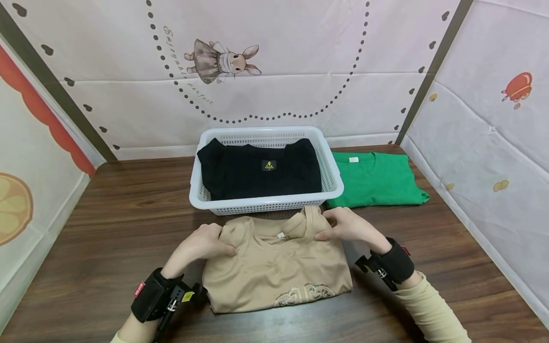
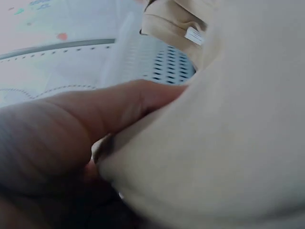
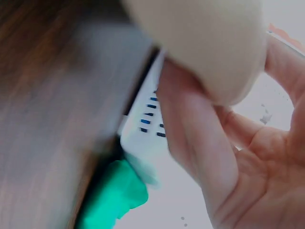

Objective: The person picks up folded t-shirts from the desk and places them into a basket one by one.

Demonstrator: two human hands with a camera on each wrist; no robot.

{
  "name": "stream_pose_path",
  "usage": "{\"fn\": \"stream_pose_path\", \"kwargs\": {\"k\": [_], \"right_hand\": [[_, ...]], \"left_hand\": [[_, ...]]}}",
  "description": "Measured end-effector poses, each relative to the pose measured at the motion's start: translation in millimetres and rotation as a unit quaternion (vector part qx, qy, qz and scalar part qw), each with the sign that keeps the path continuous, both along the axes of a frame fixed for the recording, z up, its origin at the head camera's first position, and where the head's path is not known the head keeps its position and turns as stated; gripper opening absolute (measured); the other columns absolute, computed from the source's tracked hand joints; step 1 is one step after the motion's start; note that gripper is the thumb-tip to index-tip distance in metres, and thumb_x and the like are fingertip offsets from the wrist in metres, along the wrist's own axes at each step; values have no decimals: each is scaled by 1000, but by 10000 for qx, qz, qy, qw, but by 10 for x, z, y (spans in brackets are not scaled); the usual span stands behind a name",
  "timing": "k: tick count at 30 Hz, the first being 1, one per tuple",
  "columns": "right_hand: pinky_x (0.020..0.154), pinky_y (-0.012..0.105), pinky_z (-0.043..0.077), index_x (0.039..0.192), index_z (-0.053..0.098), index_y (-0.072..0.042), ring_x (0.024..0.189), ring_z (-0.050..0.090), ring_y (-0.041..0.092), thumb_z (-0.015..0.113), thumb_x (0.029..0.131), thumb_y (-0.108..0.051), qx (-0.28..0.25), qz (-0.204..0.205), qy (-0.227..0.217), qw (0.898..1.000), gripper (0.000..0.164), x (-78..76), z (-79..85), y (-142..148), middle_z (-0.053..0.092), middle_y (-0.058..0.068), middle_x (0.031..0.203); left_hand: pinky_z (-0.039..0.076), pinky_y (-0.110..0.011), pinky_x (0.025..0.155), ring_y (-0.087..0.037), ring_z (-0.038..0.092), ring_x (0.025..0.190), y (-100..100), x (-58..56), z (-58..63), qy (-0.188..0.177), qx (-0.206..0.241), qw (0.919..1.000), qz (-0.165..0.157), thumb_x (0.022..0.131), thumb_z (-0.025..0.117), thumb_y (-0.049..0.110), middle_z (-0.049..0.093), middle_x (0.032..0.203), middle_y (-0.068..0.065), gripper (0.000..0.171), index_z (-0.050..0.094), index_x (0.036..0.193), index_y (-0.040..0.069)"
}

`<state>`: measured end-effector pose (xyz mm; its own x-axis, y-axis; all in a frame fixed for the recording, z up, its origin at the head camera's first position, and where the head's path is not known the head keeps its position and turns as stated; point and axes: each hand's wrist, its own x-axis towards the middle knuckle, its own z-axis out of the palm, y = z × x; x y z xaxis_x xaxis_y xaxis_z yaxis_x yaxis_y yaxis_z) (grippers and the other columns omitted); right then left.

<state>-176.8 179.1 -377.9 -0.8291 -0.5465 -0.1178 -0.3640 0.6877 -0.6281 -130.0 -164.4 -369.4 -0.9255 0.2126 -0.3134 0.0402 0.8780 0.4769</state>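
Left hand and right hand: fingers pinch the shoulders of the beige shirt, at 6 o'clock from the basket. Apparent step: gripping; next move calls for even two-handed support.

Bright, even light fills my head view, leaving a sheen on the desk. My left grip looks shadowed and soft up close.

Left fingers partly hidden by tan shirt; collar tag too small to read from here. White basket hides part of green shirt.
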Motion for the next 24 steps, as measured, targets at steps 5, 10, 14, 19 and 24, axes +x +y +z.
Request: {"fn": "stream_pose_path", "kwargs": {"k": [5, 10, 14, 19, 24], "right_hand": [[65, 20, 45, 93, 56, -7, 71, 54, 7, 75, 81, -20, -654, 226, -430, 9967, 26, 26, 91, 35, 60, -3, 78], [70, 22, 50, 103, 56, -4, 78, 62, 7, 75, 81, -15, -1263, 388, -797, 9880, 31, 56, 185, 78, 67, 5, 88], [70, 23, 51, 109, 55, -3, 78, 61, 5, 74, 82, -11, -1638, 435, -820, 9821, 34, 73, 259, 121, 68, 7, 92], [69, 23, 49, 105, 55, -2, 75, 61, 5, 72, 83, -8, -2035, 115, -632, 9770, 28, 82, 330, 161, 69, 1, 89], [68, 22, 50, 100, 56, -3, 73, 63, 5, 71, 83, -8, -2533, -487, -448, 9651, 23, 83, 359, 182, 69, -8, 83]], "left_hand": [[46, -26, 66, -11, 54, 73, -69, 23, 127, -33, 574, 9970, -512, 71, 79, 31, 62, 79, 1, 32, 66, 92, 12], [47, -26, 69, -8, 56, 75, -128, 75, 262, 134, 957, 9912, -909, 72, 80, 33, 64, 82, 4, 35, 66, 96, 12], [47, -23, 70, -5, 56, 75, -193, 107, 353, 168, 1214, 9850, -1215, 74, 79, 38, 64, 85, 6, 38, 64, 98, 13], [50, -21, 73, -3, 60, 77, -270, 117, 413, 160, 1896, 9726, -1334, 75, 79, 36, 67, 89, 4, 37, 65, 103, 16], [52, -23, 76, -4, 65, 83, -289, 121, 452, 459, 2550, 9637, -646, 80, 76, 29, 71, 95, 0, 33, 66, 108, 14]]}}
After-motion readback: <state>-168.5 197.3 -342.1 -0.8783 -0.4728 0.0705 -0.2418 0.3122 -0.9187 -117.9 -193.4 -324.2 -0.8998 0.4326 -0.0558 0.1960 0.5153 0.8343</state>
